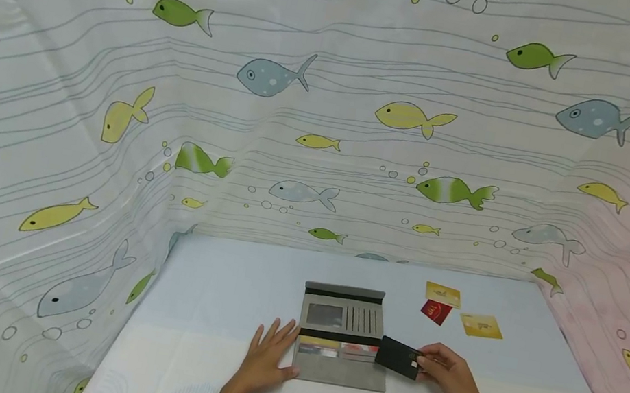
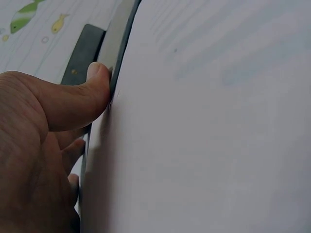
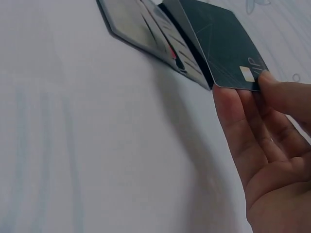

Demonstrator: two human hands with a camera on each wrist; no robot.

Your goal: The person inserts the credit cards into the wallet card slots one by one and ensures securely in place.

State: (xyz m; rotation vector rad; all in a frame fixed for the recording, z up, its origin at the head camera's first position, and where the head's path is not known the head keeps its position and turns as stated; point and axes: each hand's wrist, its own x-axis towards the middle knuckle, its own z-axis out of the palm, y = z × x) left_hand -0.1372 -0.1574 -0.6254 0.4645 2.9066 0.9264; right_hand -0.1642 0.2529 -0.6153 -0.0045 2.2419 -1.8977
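Note:
A grey wallet point(image 1: 338, 371) lies unfolded on the table, with cards showing in its lower slots and a row of slits beside a dark window in its upper part. My right hand point(image 1: 450, 378) pinches a black card point(image 1: 397, 357) by its right end, thumb on top and fingers beneath. The card's far end overlaps the wallet's right edge in the head view. In the right wrist view a gold chip point(image 3: 247, 74) and the letters VIP show near my thumb. My left hand point(image 1: 265, 361) lies with fingers spread at the wallet's left edge, its thumb touching the lower corner.
Beyond my right hand lie two yellow cards point(image 1: 481, 326) and a red card point(image 1: 436, 312), one yellow card partly over the red one. A fish-patterned curtain point(image 1: 328, 115) hangs around the table's back and sides. The table point(image 1: 211, 290) is pale.

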